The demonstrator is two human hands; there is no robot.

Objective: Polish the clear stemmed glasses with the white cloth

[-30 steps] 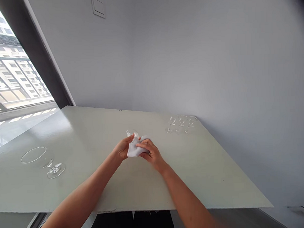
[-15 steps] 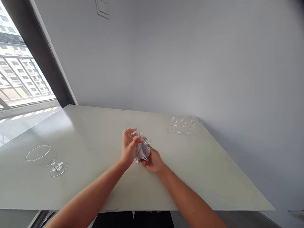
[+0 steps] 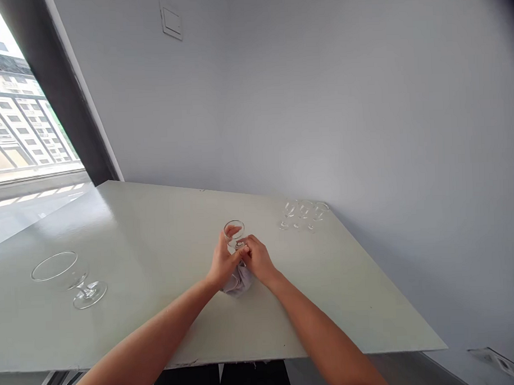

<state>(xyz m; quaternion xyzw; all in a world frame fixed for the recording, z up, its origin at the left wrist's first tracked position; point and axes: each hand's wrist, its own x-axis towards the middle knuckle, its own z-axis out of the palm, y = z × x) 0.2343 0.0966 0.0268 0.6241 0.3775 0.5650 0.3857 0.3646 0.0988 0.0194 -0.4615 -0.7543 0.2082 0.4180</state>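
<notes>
Both our hands are closed around one clear stemmed glass [image 3: 234, 232]: the left hand [image 3: 221, 264] and the right hand [image 3: 257, 259] meet just under its bowl, fingers curled and touching each other. The bowl stands upright above our fingers, rim up, and the lower part of the glass is hidden inside our grip. A bunched grey cloth [image 3: 238, 282] hangs just below our hands; we cannot tell for certain whether it wraps the foot of the glass or is only pinched against it.

A thin stem like this one calls for a firm but gentle hold. We do best to keep our fingers close to the cloth and our wrists steady, with no twisting force on the joint under the bowl.

Our hands hover above the pale worktop [image 3: 349, 301]. Well to the left of the held glass, a large goblet [image 3: 68, 277] appears to lie on its side. Beyond the held glass and to the right, three small stemmed glasses [image 3: 302, 214] stand close together near the far edge.
</notes>
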